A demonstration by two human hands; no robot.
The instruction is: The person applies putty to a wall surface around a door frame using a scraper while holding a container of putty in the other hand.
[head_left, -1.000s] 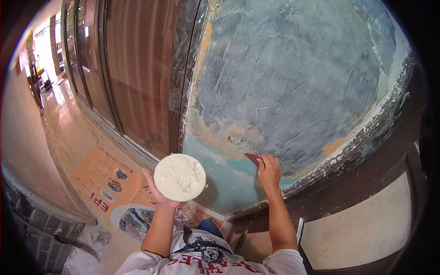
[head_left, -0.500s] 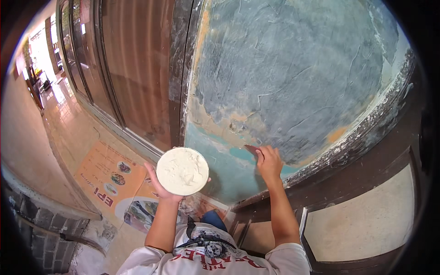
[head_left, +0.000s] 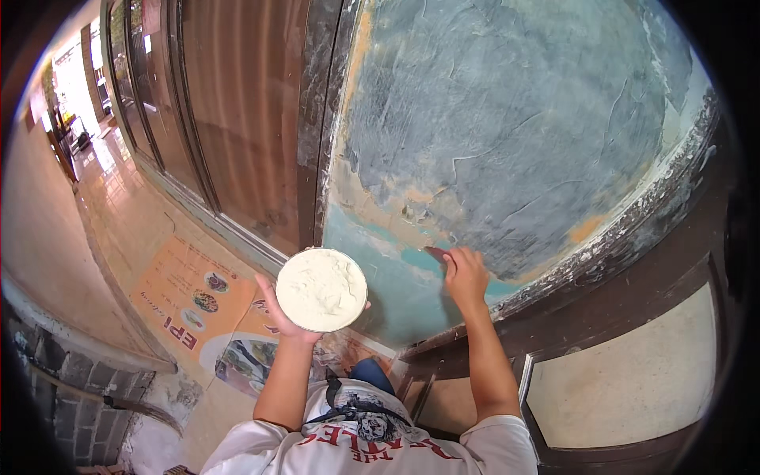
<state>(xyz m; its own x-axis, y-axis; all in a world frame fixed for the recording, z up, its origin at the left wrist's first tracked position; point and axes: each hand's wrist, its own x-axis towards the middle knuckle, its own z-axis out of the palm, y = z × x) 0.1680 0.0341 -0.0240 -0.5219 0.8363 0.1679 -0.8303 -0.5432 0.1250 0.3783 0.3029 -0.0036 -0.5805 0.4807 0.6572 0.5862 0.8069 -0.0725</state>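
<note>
My left hand [head_left: 276,315] holds a round tub [head_left: 318,330] from beneath and the side, its thumb up along the left edge. Creamy white putty [head_left: 321,287] fills the tub, its top ridged and uneven. In front of the wall [head_left: 507,119], my right hand [head_left: 467,277] pinches a small, dark reddish flat scraper [head_left: 435,253]. The blade's tip is at the wall's lower part, beside a bare turquoise patch [head_left: 419,259]; whether it touches cannot be made out. Grey, trowel-marked filler covers most of the wall above, with tan and orange patches along its edges.
A brown-framed glass panel [head_left: 245,119] adjoins the wall on the left. Dark wooden trim [head_left: 602,269] and a panelled door [head_left: 625,372] run along the right. An orange printed banner [head_left: 178,285] lies on the tiled floor. Grey brickwork [head_left: 75,396] stands at lower left.
The view has shifted slightly. My left hand and the tub sit a little further right and higher in the picture. My right hand keeps its grip on the scraper near the same wall spot.
</note>
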